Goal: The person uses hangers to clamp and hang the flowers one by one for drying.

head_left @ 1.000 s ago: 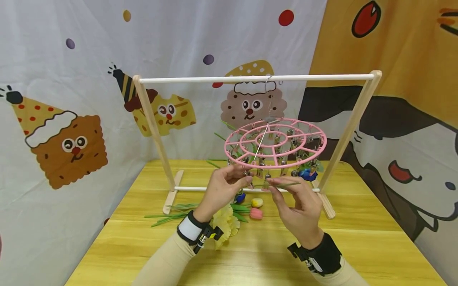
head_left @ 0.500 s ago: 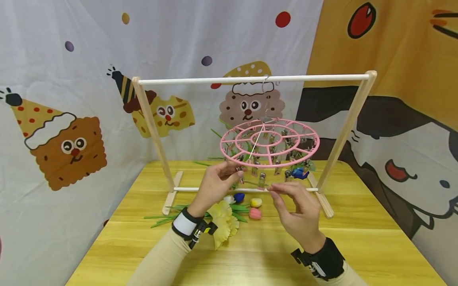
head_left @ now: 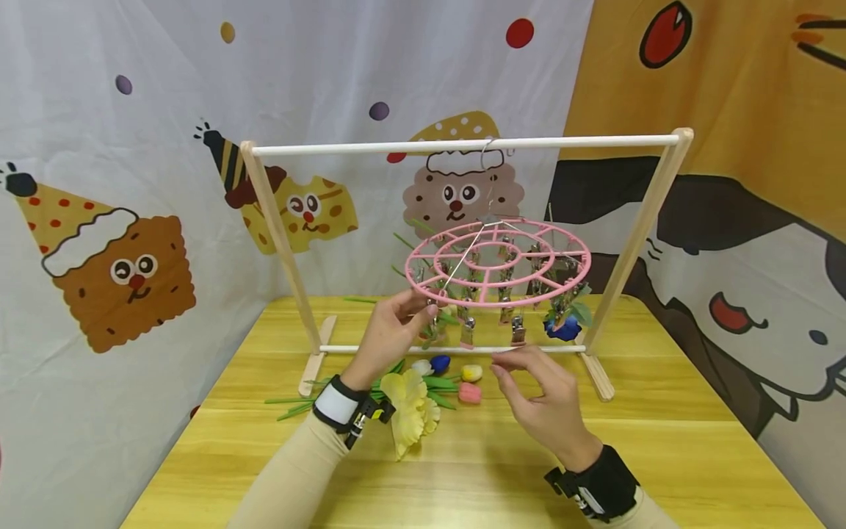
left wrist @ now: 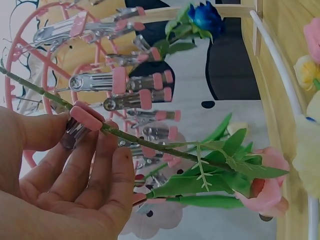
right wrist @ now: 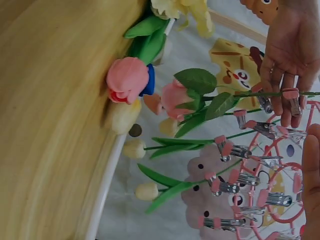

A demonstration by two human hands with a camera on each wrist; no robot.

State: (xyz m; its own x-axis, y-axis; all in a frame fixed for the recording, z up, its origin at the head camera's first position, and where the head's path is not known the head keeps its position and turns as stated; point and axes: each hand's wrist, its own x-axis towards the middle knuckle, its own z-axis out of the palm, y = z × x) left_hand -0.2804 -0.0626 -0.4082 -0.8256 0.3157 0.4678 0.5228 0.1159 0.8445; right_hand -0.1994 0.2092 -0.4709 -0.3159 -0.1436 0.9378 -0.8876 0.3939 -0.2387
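Pink and upside-down, the flower (left wrist: 270, 192) hangs by its stem (left wrist: 150, 144) from a clip (left wrist: 86, 118) the left hand (head_left: 388, 334) pinches, probably to steady it. The right hand (head_left: 547, 397) is relaxed, empty.

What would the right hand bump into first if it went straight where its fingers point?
Probably a hanging metal clip below the pink rack, up and left of the right hand in the head view. Depth is unclear, so it might pass beneath, toward the white lower bar.

Indoor tabletop filming set, by appearance: wood-grain table (head_left: 661, 470); cartoon-print cloths (head_left: 330, 73) hung left, far and right; wrist-camera straps (head_left: 604, 481) at near side. Room type behind cloths: cannot tell.
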